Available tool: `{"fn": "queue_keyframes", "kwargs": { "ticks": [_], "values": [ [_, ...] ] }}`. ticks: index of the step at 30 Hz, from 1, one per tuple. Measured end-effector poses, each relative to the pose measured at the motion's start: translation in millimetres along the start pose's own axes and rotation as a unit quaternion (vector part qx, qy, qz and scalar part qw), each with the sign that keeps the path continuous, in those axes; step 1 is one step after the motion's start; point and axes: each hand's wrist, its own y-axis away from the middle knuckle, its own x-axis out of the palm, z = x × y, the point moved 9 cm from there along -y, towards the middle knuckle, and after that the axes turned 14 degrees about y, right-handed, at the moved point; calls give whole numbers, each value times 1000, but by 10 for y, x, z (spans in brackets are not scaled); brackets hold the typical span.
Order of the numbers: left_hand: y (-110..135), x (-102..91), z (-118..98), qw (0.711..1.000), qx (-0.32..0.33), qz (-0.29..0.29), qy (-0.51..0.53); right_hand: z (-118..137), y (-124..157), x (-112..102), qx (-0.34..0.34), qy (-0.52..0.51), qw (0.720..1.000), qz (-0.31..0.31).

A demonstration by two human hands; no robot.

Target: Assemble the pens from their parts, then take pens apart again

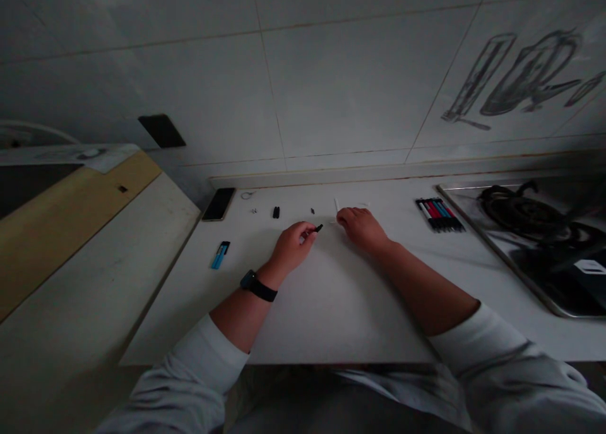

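Note:
My left hand [294,244] rests on the white counter [331,295], fingers pinched around a small black pen part [316,229] that sticks out to the right. My right hand [360,227] lies just beside it, fingers curled down over a thin white piece [337,205]; whether it grips that piece is hidden. A small black cap [276,212] and a tiny dark bit [312,211] lie just beyond my hands. A black watch sits on my left wrist.
A row of several coloured pens [440,215] lies at the right, next to a gas stove [534,232]. A phone [218,204] lies near the wall at the left, a blue object [220,255] in front of it. A wooden board [71,213] lies far left.

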Motion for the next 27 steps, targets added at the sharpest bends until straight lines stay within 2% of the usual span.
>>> {"fn": "queue_keyframes", "kwargs": {
  "ticks": [5,14,27],
  "values": [
    [0,-28,23,1000,0,-13,-5,41,23,-191,-1,-64,996,-55],
    [-14,-29,1,1000,4,-16,-12,158,70,-362,-63,-78,986,-131],
    [-12,-12,-88,999,29,0,-30,242,97,-313,-115,-86,982,-125]
  ]
}}
